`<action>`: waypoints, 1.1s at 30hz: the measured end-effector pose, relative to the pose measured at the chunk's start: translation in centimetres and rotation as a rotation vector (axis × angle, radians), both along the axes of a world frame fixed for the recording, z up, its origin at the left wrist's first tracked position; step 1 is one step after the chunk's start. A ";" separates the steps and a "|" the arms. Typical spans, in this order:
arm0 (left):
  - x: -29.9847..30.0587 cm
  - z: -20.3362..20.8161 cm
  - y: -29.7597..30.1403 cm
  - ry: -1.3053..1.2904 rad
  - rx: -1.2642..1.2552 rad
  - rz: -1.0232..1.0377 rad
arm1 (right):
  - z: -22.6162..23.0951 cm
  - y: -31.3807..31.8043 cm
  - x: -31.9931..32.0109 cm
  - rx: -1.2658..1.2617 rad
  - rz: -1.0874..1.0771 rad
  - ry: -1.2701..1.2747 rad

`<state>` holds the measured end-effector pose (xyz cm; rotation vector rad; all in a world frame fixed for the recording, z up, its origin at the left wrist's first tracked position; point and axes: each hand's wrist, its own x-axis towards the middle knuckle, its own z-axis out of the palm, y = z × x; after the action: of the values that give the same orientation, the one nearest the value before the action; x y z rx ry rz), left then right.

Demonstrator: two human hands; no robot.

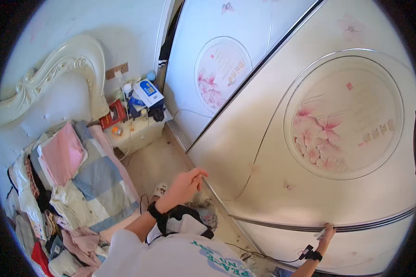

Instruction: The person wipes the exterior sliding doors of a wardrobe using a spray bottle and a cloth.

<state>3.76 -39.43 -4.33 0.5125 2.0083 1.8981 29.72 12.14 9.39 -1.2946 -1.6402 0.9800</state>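
In the middle of the view hangs my left hand (184,185), in front of my body, with a black band on its wrist. Its fingers are loosely bent, slightly apart, and nothing shows in them. At the lower right, my right hand (327,234) has its fingers hooked at the metal-trimmed edge of a white sliding wardrobe door (263,189). A small pale thing beside those fingers is too small to make out. The door carries a round panel (344,115) with pink flowers. A black strap with a small device and cable (309,254) is on my right wrist.
Left lies a bed with folded clothes (62,154) and more heaped garments. A white nightstand (145,135) holds boxes, bottles and a red booklet. Behind stands another wardrobe panel (180,60). Dark and white cloth (185,221) hangs near my waist; a cable crosses the floor (164,152).
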 end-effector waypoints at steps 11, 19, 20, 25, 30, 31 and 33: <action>-0.8 -2.2 -2.0 0.038 0.028 0.077 | -3.8 5.4 4.7 0.125 0.049 -0.176; -2.8 -2.3 -4.6 -0.076 0.000 0.099 | -3.5 2.8 5.4 0.530 -0.147 -0.552; -3.3 -2.3 -4.9 -0.054 -0.006 0.110 | -3.4 1.9 4.6 0.493 -0.158 -0.552; -6.3 -2.9 -6.1 -0.151 0.026 0.079 | -0.9 -3.5 0.6 0.507 -0.310 -0.626; -9.2 -2.9 -6.1 -0.116 0.135 0.071 | -2.0 -3.2 1.1 0.532 -0.401 -0.711; -9.3 -2.3 -6.6 -0.108 0.120 0.060 | -0.9 -4.8 -1.2 0.507 -0.346 -0.750; -9.9 -0.6 -6.6 -0.186 0.088 0.073 | -1.5 -3.8 -0.6 0.479 -0.408 -0.730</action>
<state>-6.14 -46.08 -4.98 0.2764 1.8554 2.0039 29.09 8.33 7.90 -1.6389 -1.8529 -0.1699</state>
